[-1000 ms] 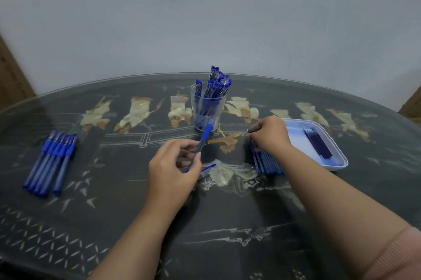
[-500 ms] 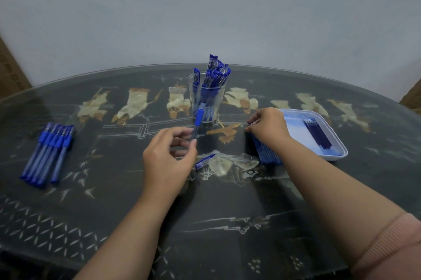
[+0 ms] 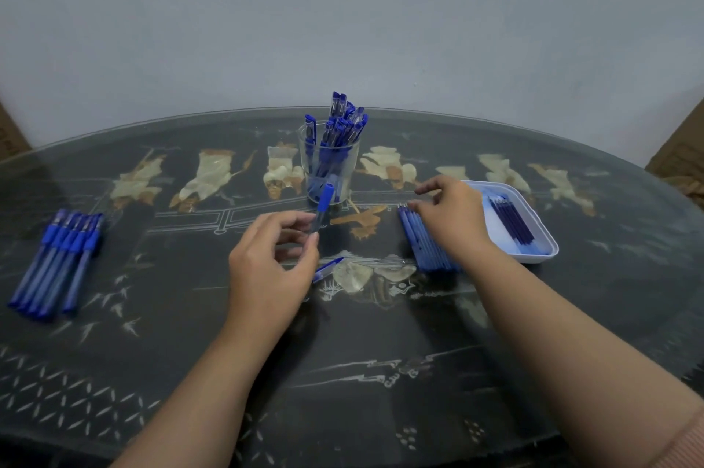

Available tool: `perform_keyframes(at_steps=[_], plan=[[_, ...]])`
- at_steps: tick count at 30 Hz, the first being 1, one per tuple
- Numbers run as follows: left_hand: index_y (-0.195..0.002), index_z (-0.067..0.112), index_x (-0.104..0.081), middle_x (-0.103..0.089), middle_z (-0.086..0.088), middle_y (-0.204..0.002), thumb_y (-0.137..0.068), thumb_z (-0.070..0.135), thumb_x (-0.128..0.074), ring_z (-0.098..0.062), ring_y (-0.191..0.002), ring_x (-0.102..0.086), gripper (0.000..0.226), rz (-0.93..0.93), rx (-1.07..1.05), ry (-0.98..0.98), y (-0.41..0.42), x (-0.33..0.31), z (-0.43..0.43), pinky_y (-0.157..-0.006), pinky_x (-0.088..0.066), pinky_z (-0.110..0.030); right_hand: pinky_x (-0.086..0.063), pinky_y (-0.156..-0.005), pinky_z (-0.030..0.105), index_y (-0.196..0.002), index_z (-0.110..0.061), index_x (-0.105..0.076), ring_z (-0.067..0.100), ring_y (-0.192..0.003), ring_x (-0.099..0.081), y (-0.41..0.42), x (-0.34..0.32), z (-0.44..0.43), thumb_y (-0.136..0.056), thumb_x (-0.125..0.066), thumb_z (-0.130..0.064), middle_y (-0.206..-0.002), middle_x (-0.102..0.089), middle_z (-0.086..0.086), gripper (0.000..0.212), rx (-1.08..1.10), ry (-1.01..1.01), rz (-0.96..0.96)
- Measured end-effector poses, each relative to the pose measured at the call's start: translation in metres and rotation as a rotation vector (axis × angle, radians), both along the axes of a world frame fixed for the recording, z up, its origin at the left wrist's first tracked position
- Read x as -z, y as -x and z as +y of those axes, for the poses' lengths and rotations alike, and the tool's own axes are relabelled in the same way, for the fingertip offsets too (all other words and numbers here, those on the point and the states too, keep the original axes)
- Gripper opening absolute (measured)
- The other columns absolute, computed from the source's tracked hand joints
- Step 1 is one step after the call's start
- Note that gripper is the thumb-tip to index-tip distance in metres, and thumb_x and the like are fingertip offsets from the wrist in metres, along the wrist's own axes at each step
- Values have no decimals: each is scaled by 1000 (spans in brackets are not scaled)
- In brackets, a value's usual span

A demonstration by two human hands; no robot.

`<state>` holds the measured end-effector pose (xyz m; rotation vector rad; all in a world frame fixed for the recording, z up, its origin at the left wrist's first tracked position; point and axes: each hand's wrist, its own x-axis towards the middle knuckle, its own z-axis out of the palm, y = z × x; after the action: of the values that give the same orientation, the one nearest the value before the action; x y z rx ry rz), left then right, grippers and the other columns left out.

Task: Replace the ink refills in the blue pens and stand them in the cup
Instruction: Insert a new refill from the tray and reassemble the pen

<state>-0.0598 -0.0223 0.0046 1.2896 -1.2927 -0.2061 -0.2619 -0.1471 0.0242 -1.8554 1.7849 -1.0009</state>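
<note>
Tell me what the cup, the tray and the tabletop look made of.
Cup: clear glass or plastic; pens show through its wall. Tray: white plastic, probably; smooth moulded rim with rounded corners. Tabletop: dark, glossy, with pale inlaid figures, seemingly under glass.

Field note: I'm sitting in what is looking like a room in a home, working at a dark oval lacquered table (image 3: 190,353) with pale inlaid figures (image 3: 207,178) showing under a glass top. A plain painted wall (image 3: 343,29) is running close behind it, and what seem to be cardboard boxes (image 3: 682,159) are standing at the far corners.
</note>
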Motion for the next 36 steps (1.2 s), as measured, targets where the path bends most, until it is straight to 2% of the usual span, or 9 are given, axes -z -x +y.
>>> perform_keyframes(at_steps=[4, 11, 21, 23, 24, 26, 32, 34, 36], plan=[[-96, 17, -69, -64, 7, -92, -81, -2, -71, -7, -80, -65, 25, -2, 75, -17, 15, -7, 4, -69, -50, -9, -38, -61, 29, -99, -18, -68, 18, -73, -58, 32, -2, 21, -90, -62, -17, -76, -63, -4, 11, 144, 69, 86], [-95, 21, -68, -69, 1, -93, -83, 2, -72, -6, -79, -66, 23, 202, 171, -113, 52, -9, 8, -68, -49, -10, -44, -84, 36, -120, -13, -67, 36, -112, -56, 80, 2, 22, -89, -50, -3, -123, -61, 15, 36, 287, -25, 368], [-94, 21, -67, -68, 4, -92, -82, 3, -72, -5, -81, -67, 21, 174, 186, -152, 73, -1, 7, -68, -50, -10, -47, -86, 37, -121, -7, -64, 35, -113, -54, 86, 2, 18, -89, -49, -2, -123, -57, 18, 36, 237, -152, 454], [-94, 21, -67, -68, 4, -92, -82, 4, -72, -5, -81, -67, 21, 162, 179, -153, 73, 1, 6, -68, -50, -9, -47, -75, 33, -106, -5, -67, 37, -105, -54, 85, 0, 17, -87, -49, 0, -110, -59, 18, 26, 243, -177, 463], [-94, 21, -67, -68, 3, -92, -82, 4, -72, -5, -81, -67, 21, 156, 180, -155, 73, 2, 7, -67, -50, -10, -43, -66, 30, -87, -6, -64, 38, -95, -53, 85, -1, 16, -85, -49, 3, -96, -57, 16, 17, 253, -192, 476], [-94, 20, -67, -68, 3, -92, -82, 4, -73, -5, -81, -67, 21, 145, 185, -158, 74, 4, 7, -67, -51, -10, -36, -60, 30, -63, -9, -42, 33, -82, -47, 85, -2, 14, -82, -47, 6, -78, -45, 10, 25, 271, -219, 487], [-94, 19, -68, -68, 2, -92, -82, 3, -73, -7, -80, -67, 21, 145, 210, -162, 72, 6, 6, -67, -50, -10, -37, -67, 32, -72, -6, -46, 35, -90, -55, 82, -8, 14, -85, -46, 4, -100, -61, 18, 17, 286, -215, 474], [-94, 21, -68, -68, 3, -92, -82, 3, -73, -6, -80, -67, 22, 143, 219, -171, 72, 6, 6, -67, -50, -10, -39, -68, 33, -80, -5, -53, 36, -94, -56, 76, -14, 18, -86, -44, 3, -108, -61, 20, 14, 305, -155, 359], [-93, 24, -67, -68, 4, -91, -82, 3, -73, -6, -80, -67, 25, 139, 226, -166, 72, 7, 5, -67, -50, -10, -42, -72, 33, -108, -5, -63, 32, -94, -57, 67, -24, 24, -90, -43, 0, -114, -62, 18, 28, 304, -77, 136]])
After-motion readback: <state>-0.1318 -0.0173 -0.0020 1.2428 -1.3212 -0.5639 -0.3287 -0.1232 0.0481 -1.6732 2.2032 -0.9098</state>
